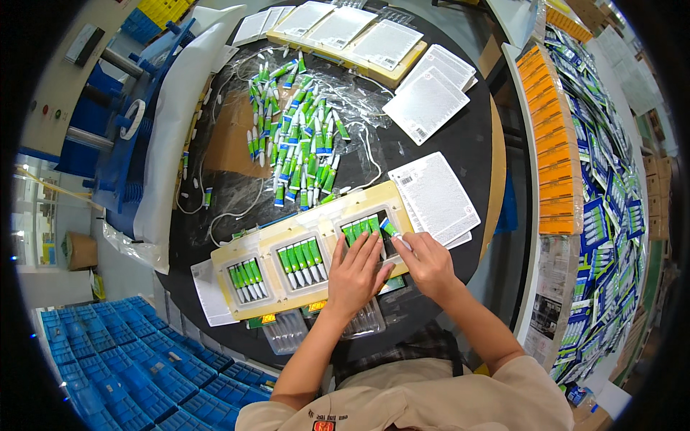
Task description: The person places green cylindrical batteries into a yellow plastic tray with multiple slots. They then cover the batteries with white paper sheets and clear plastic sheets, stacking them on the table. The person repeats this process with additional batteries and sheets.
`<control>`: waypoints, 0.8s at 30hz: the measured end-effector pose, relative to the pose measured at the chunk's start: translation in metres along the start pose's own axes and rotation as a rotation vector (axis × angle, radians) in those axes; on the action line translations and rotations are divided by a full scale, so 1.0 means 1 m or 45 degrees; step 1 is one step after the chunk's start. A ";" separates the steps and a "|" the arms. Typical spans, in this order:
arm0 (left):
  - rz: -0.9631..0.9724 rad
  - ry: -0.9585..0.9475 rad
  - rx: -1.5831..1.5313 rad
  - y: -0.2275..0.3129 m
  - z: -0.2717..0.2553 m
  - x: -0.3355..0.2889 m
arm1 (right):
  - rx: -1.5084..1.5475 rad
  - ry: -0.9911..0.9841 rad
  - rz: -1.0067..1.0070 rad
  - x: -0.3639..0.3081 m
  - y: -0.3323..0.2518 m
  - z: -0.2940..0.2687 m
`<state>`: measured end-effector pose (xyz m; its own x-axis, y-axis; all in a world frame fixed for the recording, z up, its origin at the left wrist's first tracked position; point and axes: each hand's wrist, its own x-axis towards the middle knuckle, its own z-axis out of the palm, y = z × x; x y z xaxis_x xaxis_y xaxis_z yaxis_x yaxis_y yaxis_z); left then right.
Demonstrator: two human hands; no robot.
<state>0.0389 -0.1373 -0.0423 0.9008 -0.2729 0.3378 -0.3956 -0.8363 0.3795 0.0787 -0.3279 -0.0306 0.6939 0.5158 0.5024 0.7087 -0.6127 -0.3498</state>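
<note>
A cream-coloured tray [269, 237] with three clear blister pockets lies at the near edge of a round black table. Green-and-white tubes with white caps [300, 263] fill the middle pocket, and similar tubes [248, 280] stand in the left one. My left hand [356, 276] lies over the right pocket with fingers stretched out, on the green tubes [359, 228] there. In my right hand [431, 271] a small glue-type tube [389, 228] is pinched by its white cap, tilted over that pocket's right side. The tube's cap end is partly hidden by my fingers.
A heap of loose tubes [302, 144] lies on plastic film beyond the tray. White printed cards [435, 197] sit to the right, with more on a second tray [392, 66] behind. Clear empty blisters [284, 332] lie by the near edge. Blue crates [144, 359] stand lower left; packed goods [589, 266] lie right.
</note>
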 end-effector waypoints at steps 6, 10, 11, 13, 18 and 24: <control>0.014 -0.027 -0.021 -0.003 0.001 -0.005 | -0.016 -0.154 0.010 0.000 -0.003 0.014; -0.002 -0.041 -0.024 -0.003 -0.002 -0.004 | 0.044 -0.095 0.071 0.000 -0.006 0.011; -0.007 -0.042 -0.016 -0.002 -0.003 -0.003 | 0.045 -0.075 0.100 0.000 -0.006 0.010; -0.001 -0.054 0.008 -0.001 -0.005 -0.003 | 0.055 -0.031 0.130 0.002 -0.006 0.009; 0.017 -0.163 0.158 0.000 -0.008 -0.003 | 0.040 0.046 0.196 0.010 0.009 -0.001; 0.022 -0.264 0.202 -0.007 -0.008 -0.002 | 0.111 0.059 0.550 0.018 0.037 -0.034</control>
<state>0.0384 -0.1267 -0.0389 0.9181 -0.3655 0.1531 -0.3928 -0.8905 0.2295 0.1130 -0.3621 -0.0078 0.9238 0.1945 0.3297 0.3640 -0.7126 -0.5997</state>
